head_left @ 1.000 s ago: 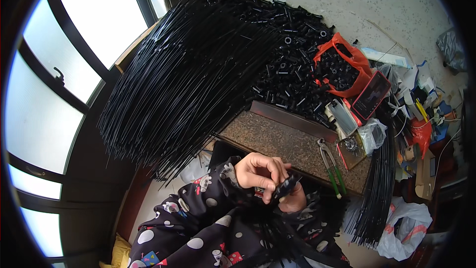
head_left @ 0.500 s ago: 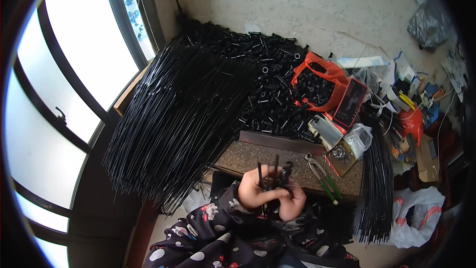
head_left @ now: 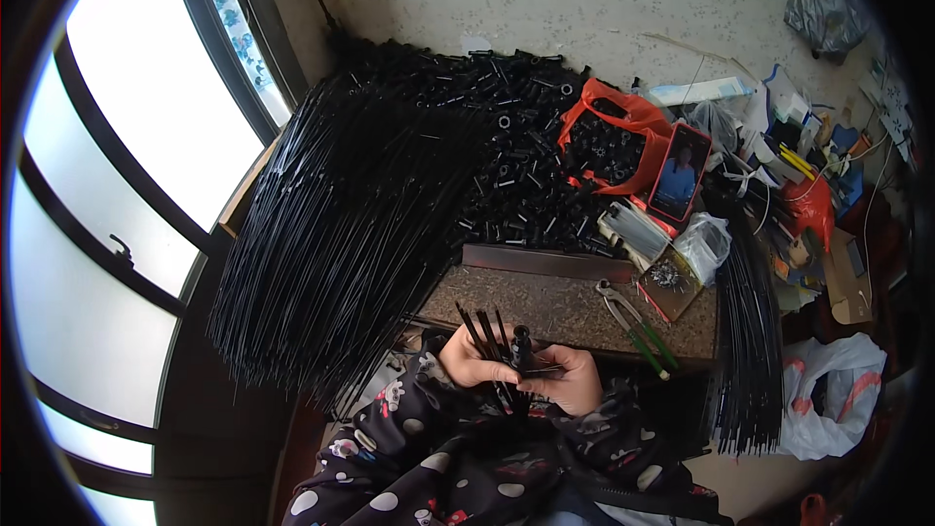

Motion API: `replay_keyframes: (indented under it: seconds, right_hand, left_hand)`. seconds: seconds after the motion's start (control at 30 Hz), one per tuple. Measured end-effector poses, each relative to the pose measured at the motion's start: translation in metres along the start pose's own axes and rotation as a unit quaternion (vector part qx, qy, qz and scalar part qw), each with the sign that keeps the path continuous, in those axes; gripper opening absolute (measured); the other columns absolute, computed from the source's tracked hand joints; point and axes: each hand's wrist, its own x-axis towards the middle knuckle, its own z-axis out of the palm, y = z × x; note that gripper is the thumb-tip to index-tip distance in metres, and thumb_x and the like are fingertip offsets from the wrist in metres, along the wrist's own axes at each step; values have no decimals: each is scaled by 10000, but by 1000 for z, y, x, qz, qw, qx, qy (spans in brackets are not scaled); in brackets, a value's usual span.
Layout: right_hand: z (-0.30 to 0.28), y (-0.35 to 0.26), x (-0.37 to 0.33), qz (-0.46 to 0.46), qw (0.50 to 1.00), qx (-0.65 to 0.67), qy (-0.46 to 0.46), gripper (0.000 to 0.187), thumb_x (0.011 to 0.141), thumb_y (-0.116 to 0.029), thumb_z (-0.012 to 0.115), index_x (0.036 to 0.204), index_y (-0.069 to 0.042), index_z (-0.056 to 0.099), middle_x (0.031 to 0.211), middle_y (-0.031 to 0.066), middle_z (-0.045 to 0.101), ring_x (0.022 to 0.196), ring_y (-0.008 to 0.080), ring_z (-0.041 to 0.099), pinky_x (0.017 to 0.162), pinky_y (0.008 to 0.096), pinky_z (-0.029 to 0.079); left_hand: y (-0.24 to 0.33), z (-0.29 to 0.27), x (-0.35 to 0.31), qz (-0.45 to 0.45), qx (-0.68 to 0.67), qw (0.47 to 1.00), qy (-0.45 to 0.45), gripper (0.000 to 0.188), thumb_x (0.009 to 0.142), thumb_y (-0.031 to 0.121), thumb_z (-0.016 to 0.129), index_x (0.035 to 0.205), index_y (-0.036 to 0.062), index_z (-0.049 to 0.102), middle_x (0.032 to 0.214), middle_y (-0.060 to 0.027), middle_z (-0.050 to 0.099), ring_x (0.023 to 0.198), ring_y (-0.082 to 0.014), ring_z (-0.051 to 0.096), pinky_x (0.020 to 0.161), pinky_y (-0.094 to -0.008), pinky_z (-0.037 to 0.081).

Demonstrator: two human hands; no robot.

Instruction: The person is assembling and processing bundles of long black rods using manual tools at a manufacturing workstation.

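Note:
My left hand [head_left: 471,360] is closed around several thin black rods [head_left: 479,329], which stick up past its fingers and lean left. Beside them a short black tubular fitting [head_left: 522,341] with a ringed top stands upright between the hands. My right hand [head_left: 572,380] pinches at this fitting's lower part, where thin pieces show that I cannot make out. The thumbs nearly meet. Both hands are just off the front edge of a speckled brown bench [head_left: 545,307]. Green-handled pincers [head_left: 633,324] lie to the right of them.
Long black rods [head_left: 331,234] are heaped at left, black fittings [head_left: 531,161] behind a dark metal bar [head_left: 545,261]. A red bag [head_left: 645,136], a phone [head_left: 679,173], a tray of small metal pieces [head_left: 666,278] and another rod bundle [head_left: 745,360] stand at right.
My hands have opened out a little, and the fitting now shows clearly between them. The rods tilt further left. The whole view has shifted slightly, and the phone's picture differs.

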Motion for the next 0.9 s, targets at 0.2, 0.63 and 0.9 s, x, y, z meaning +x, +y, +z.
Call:
replay_keyframes:
  seconds: [0.2, 0.63, 0.9]
  right_hand:
    - [-7, -1, 13, -5, 999, -3, -46, 194, 680, -5, 731, 805, 30, 587, 750, 6, 585, 690, 45, 533, 600, 198, 455]
    - [19, -19, 9, -151, 946, -277, 77, 155, 716, -59, 680, 835, 23, 624, 768, 142, 613, 616, 234, 606, 544, 267, 451]
    - [8, -14, 15, -170, 951, -251, 56, 133, 704, -54, 690, 786, 32, 631, 727, 131, 611, 600, 215, 600, 526, 255, 438]
  left_hand:
    - [-4, 0, 0, 12, -38, 999, 27, 363, 673, 30, 725, 998, -33, 574, 890, -102, 616, 875, -183, 578, 783, -311, 448]
    - [-4, 7, -4, -10, -72, 990, 123, 209, 755, -18, 633, 954, -21, 566, 912, -51, 598, 848, -116, 553, 758, -251, 436]
    - [-6, 4, -5, 30, -31, 993, 108, 241, 756, -5, 641, 983, -28, 565, 918, -54, 600, 845, -118, 558, 763, -255, 438]
